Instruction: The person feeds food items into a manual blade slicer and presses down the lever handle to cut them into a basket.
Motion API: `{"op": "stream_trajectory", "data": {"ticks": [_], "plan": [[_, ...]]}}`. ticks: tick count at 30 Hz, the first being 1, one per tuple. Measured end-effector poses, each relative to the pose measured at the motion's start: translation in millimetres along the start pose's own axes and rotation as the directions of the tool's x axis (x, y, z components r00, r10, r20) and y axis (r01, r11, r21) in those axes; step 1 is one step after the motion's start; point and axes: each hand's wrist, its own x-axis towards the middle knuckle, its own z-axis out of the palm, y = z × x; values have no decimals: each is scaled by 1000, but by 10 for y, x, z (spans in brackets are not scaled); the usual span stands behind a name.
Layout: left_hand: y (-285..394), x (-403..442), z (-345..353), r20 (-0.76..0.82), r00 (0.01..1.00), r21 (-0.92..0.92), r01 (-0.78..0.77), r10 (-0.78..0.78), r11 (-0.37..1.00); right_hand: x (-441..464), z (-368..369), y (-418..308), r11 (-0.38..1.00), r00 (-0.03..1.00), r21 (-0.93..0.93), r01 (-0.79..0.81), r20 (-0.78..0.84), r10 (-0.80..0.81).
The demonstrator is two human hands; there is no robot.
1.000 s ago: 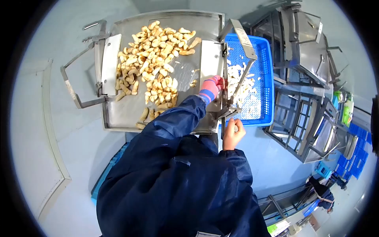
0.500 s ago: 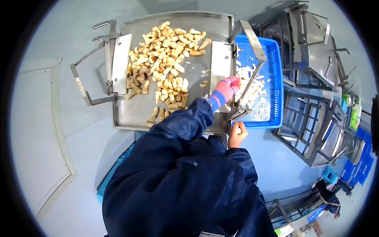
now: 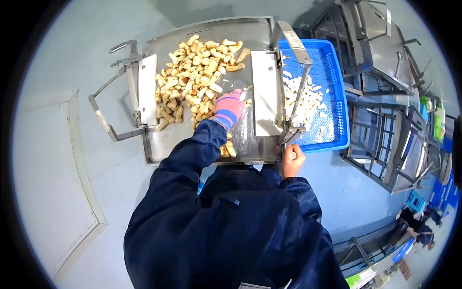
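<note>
My left hand [image 3: 229, 107], in a pink glove with blue stripes, is on the metal tray [image 3: 245, 38] at the right edge of a heap of pale, brown-capped mushrooms [image 3: 195, 72]. Its fingers look curled, and whatever is under them is hidden. Small mushroom bits [image 3: 248, 103] lie just right of it. Bare, my right hand [image 3: 291, 161] is closed around the handle at the near end of the cutter [image 3: 288, 134] on the tray's right edge. Beside the cutter is a white board [image 3: 265, 91]. Cut pale pieces [image 3: 301, 96] lie in the blue basket [image 3: 342, 103].
Another white board [image 3: 148, 89] and a bent metal frame [image 3: 103, 118] are at the tray's left side. Metal racks [image 3: 385, 144] stand to the right. In the far lower right, a person [image 3: 417, 229] is by another bench.
My left hand has moved left from beside the cutter and basket to the mushroom heap. My right hand keeps its grip on the handle. The whole view has shifted slightly.
</note>
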Motion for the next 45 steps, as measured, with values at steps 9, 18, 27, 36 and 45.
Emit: {"op": "stream_trajectory", "data": {"ticks": [9, 18, 27, 36, 45], "plan": [[964, 211, 706, -142, 984, -434, 39, -111, 900, 44, -84, -478, 1000, 1000, 0, 27, -14, -27], [924, 27, 899, -116, 961, -651, 118, -252, 750, 66, -68, -556, 1000, 1000, 6, 13, -6, -13], [984, 68, 723, -108, 977, -677, 65, -186, 733, 68, -88, -603, 998, 998, -4, 64, -4, -64], [962, 18, 753, -150, 976, -631, 30, -159, 775, 71, -82, -620, 994, 993, 6, 111, -52, -110], [839, 127, 929, -134, 979, -595, 44, -154, 803, 63, -77, -587, 995, 994, -17, 98, -53, -98]]}}
